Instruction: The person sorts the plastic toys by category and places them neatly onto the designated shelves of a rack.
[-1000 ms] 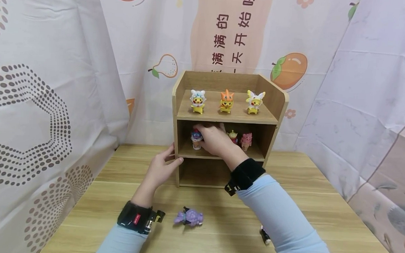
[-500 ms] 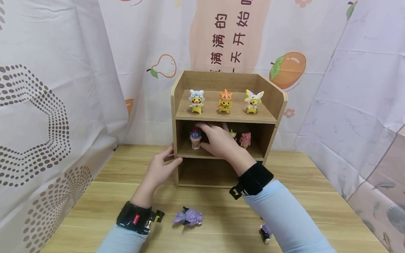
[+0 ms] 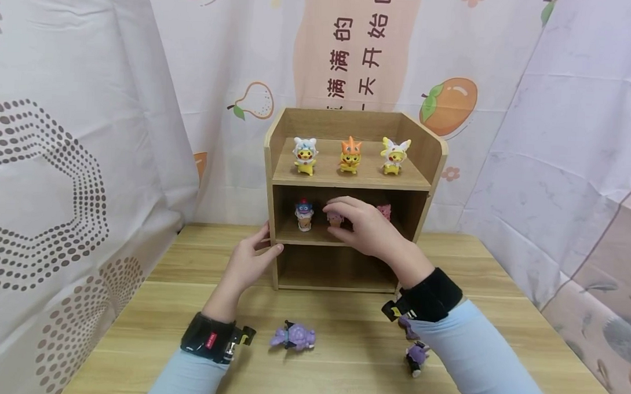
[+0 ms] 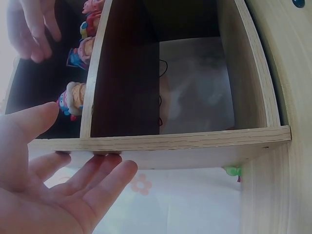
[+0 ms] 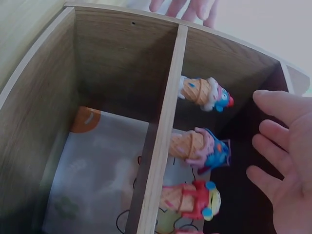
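Observation:
My left hand (image 3: pixel 248 261) rests against the shelf unit's left side, fingertips on the outer panel, as the left wrist view shows. My right hand (image 3: pixel 371 231) hovers in front of the middle shelf, fingers parted and holding nothing. Several ice-cream-cone figurines stand in a row there. At the left is a blue-headed one with a red top (image 3: pixel 304 215). Beside it stands a pink-and-blue cone figurine (image 5: pixel 195 148), partly behind my right fingers in the head view. A red-and-yellow cone figurine (image 5: pixel 192 200) is hidden by that hand in the head view. A pink figurine (image 3: pixel 384 211) shows at the right.
Yellow figurines in costume hats, including an orange-hatted one (image 3: pixel 350 156), stand on the top of the wooden shelf unit (image 3: pixel 347 182). A purple figurine (image 3: pixel 293 336) lies on the table (image 3: pixel 340 375). More purple figurines (image 3: pixel 416 358) lie near my right sleeve.
My right hand has drawn back out of the middle compartment and to the right, and the pink-and-blue cone figurine now shows. My left hand has stayed at the side panel.

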Demonstrator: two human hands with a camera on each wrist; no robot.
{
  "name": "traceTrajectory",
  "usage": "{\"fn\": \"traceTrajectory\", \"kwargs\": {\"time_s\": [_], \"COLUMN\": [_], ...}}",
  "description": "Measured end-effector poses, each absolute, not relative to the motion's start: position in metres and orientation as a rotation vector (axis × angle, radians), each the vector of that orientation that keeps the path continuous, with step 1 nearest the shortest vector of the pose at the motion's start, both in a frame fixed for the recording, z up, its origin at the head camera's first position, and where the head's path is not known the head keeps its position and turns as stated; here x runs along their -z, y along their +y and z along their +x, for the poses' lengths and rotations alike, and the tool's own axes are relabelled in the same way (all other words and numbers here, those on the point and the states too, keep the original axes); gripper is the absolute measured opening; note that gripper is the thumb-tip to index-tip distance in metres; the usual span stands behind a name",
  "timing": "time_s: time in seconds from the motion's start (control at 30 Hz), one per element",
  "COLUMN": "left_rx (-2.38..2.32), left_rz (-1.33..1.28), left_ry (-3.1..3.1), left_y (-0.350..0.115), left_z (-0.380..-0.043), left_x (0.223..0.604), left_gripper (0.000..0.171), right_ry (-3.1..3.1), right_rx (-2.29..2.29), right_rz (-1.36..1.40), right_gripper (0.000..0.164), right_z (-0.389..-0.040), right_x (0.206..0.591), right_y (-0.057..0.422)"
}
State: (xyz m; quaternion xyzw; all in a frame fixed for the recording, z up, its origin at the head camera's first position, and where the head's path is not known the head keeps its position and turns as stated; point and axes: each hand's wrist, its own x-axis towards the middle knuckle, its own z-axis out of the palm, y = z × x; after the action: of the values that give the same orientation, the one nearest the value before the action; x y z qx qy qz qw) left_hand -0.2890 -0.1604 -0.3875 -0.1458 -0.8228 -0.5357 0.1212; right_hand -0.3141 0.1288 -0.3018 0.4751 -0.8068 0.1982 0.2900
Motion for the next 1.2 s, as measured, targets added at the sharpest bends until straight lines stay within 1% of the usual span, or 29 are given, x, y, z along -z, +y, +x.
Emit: {"fn": "traceTrajectory", "kwargs": {"time_s": [0.2, 0.57, 1.0, 1.2], "left_rx": [1.567, 1.568, 1.580, 1.584], "left_rz": [-0.432, -0.435, -0.434, -0.435], "left_ry": [-2.400, -2.392, -2.388, -2.386], "left_y": [-0.161, -0.162, -0.161, -0.161], "left_z": [-0.288, -0.289, -0.289, -0.289], "left_x": [0.388, 0.389, 0.388, 0.388], "left_gripper": [0.068, 0.067, 0.069, 0.069], "right_ry": [-2.101, -2.346, -2.725, -2.838], "right_rx": [-0.571, -0.600, -0.586, -0.651], "right_rz": [1.313, 1.204, 1.135, 1.133], "right_gripper": [0.029, 0.024, 0.040, 0.042], "right_z": [-0.305, -0.296, -0.284, -0.280], "right_x": [0.302, 0.304, 0.310, 0.318], "right_y": [0.147, 0.182, 0.211, 0.224]}}
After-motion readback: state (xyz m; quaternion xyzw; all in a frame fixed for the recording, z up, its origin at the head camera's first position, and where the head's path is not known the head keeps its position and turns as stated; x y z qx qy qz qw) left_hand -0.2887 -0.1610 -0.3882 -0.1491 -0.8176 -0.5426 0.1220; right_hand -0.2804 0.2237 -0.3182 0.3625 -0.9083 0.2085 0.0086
